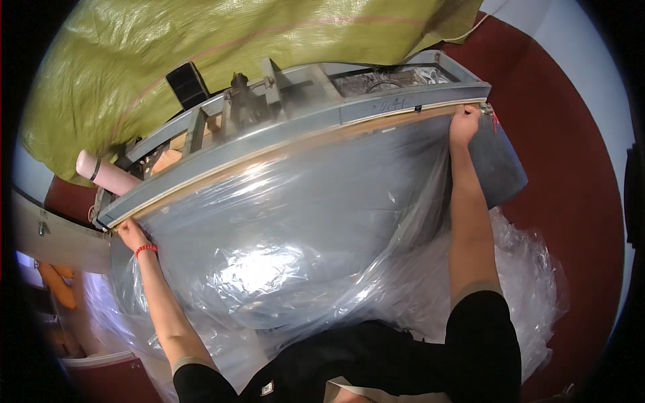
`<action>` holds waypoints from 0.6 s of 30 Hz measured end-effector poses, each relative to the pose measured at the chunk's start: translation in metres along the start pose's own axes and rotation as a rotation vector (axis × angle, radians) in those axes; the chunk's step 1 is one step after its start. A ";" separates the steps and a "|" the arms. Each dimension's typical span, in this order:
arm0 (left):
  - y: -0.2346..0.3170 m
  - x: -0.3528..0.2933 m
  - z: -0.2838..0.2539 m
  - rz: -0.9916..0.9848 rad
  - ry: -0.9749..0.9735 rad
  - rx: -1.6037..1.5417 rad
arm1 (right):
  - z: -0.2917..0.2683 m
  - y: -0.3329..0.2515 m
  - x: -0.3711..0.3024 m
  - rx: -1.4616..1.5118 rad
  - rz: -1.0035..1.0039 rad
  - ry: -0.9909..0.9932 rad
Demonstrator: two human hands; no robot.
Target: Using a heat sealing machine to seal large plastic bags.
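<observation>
A wide sheet of clear plastic film [289,221] stretches over a grey surface between my two arms. My left hand [132,234], with a red bracelet at the wrist, is closed on the film's edge at the left end of a long metal bar [248,149]. At the bar's right end my right hand [464,125] is likewise closed on the film's edge. Both arms reach forward, and the film lies taut along the bar and looser toward my body. The fingertips of both hands are partly hidden.
Behind the bar a metal frame holds a pink bottle [107,172], a black phone [187,85] and a tray section [393,79] with scraps. A yellow-green woven sheet [222,33] covers the back. Loose film [524,282] bunches on the right above the red floor [571,201].
</observation>
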State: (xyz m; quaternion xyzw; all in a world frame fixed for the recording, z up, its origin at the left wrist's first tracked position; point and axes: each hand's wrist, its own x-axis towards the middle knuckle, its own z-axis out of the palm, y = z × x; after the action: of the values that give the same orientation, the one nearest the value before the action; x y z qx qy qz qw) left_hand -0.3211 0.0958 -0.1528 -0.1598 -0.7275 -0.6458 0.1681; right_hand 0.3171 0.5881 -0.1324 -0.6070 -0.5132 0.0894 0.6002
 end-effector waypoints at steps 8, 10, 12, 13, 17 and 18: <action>0.014 -0.004 -0.004 -0.203 0.099 -0.043 | 0.010 -0.002 0.003 -0.024 0.048 0.150; -0.007 0.008 -0.017 -0.106 -0.008 0.005 | 0.017 0.031 0.023 0.031 0.109 0.086; 0.013 -0.004 -0.026 -0.199 -0.229 -0.050 | 0.013 0.007 0.012 -0.011 0.200 0.011; 0.027 -0.011 -0.035 -0.209 -0.386 -0.176 | -0.005 -0.034 -0.005 -0.082 0.218 -0.006; 0.106 -0.044 -0.069 0.069 -0.459 -0.144 | -0.015 -0.109 -0.059 0.208 -0.417 -0.065; 0.115 -0.048 -0.084 0.097 -0.416 -0.179 | -0.020 -0.148 -0.093 0.258 -0.518 -0.255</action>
State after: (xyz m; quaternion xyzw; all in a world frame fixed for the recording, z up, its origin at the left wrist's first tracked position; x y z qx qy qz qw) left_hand -0.2236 0.0245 -0.0638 -0.3383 -0.6779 -0.6520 0.0307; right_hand 0.2131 0.4707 -0.0531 -0.3588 -0.7064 0.0735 0.6057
